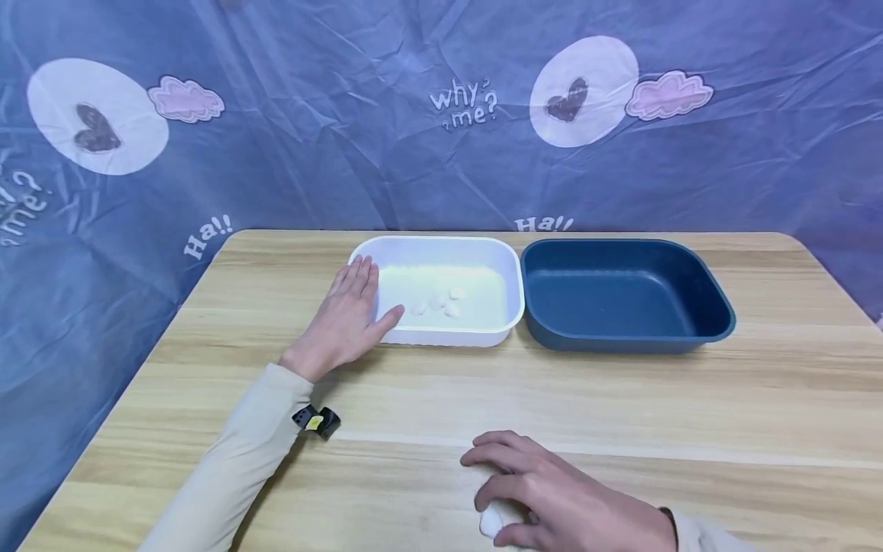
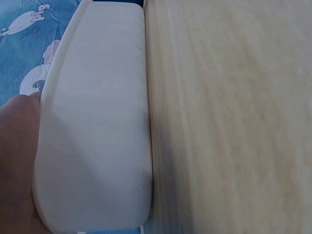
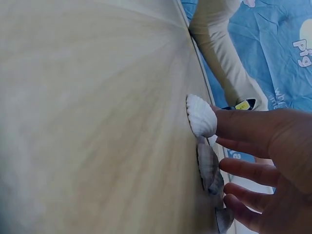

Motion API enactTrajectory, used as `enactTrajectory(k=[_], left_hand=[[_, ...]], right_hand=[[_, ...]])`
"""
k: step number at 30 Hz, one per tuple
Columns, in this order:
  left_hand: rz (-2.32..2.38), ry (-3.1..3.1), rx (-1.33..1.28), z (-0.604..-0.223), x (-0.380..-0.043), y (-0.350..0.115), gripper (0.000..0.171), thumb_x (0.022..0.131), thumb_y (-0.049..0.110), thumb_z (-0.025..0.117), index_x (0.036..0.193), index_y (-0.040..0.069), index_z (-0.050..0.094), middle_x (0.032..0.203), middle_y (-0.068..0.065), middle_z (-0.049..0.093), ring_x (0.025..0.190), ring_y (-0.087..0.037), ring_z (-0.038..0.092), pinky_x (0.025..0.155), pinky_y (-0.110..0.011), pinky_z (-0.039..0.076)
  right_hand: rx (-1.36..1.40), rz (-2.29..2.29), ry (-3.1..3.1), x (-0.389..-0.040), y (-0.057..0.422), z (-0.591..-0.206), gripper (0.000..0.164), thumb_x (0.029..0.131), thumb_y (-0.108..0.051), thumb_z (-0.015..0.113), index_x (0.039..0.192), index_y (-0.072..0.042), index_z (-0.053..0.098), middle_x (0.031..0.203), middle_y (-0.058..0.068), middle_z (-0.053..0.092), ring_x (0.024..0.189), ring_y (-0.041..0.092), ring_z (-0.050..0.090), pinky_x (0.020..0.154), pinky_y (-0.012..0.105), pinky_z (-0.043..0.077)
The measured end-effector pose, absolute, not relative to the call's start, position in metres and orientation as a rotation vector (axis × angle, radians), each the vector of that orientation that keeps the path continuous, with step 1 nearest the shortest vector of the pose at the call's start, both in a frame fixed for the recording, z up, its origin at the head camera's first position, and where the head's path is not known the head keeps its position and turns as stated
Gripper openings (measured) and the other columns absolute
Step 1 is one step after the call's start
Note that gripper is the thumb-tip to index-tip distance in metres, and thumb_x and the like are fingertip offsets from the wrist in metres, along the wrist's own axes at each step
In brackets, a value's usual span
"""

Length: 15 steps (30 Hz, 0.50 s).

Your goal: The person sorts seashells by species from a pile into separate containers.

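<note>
My left hand (image 1: 343,316) lies on the left rim of a white plastic basin (image 1: 451,337), its fingers straight and its thumb over the near rim. Several small white seashells (image 1: 451,310) lie on the basin's floor. Near the table's front edge, my right hand (image 1: 552,491) arches over more seashells, fingers spread and bent. One white ribbed seashell (image 3: 201,115) is by the thumb in the right wrist view, and darker seashells (image 3: 208,163) lie in a row along the fingertips. In the head view the hand hides most of these shells, showing one white shell (image 1: 491,521).
A dark blue basin (image 1: 624,343) stands against the right side of the white one, with no shells visible in it. Both are near the back edge of the wooden table (image 1: 414,406). A blue printed cloth (image 1: 331,130) hangs behind.
</note>
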<state>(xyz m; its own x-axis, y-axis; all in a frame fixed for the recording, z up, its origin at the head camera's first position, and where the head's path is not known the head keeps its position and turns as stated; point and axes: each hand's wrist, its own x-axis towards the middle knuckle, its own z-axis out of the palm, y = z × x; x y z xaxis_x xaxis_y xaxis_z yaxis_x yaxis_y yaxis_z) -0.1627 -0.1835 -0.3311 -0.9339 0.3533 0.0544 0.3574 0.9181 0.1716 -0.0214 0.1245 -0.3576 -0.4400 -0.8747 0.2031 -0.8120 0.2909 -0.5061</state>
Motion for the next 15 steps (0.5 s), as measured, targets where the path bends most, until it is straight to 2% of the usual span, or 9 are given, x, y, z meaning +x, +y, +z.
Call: enactTrajectory(k=[9,15], left_hand=[[-0.281,-3.035,-0.57,-0.3319,-0.162,-0.1862,0.084,0.1,0.054,0.032,0.147,-0.014,0.016,0.156,-0.029,0.008,0.146,-0.036,0.0,0.119,-0.045,0.0],[-0.301,-3.029,-0.575,-0.3312,-0.1609,-0.1844,0.085,0.1,0.054,0.033,0.147,-0.014,0.016,0.156,-0.029,0.008,0.146,-0.036,0.001,0.119,-0.045,0.0]], right_hand=[[-1.429,-0.794,2.466,-0.0236,0.1258,-0.3561,0.02,0.087,-0.028,0.072,0.104,-0.031,0.063,0.136,-0.012,0.047,0.126,0.01,0.041,0.099,0.034,0.045],[-1.535,-0.777,2.493,-0.0251,0.1227,-0.3564,0.016,0.084,-0.023,0.072,0.098,-0.027,0.065,0.136,-0.011,0.047,0.128,0.01,0.04,0.099,0.034,0.045]])
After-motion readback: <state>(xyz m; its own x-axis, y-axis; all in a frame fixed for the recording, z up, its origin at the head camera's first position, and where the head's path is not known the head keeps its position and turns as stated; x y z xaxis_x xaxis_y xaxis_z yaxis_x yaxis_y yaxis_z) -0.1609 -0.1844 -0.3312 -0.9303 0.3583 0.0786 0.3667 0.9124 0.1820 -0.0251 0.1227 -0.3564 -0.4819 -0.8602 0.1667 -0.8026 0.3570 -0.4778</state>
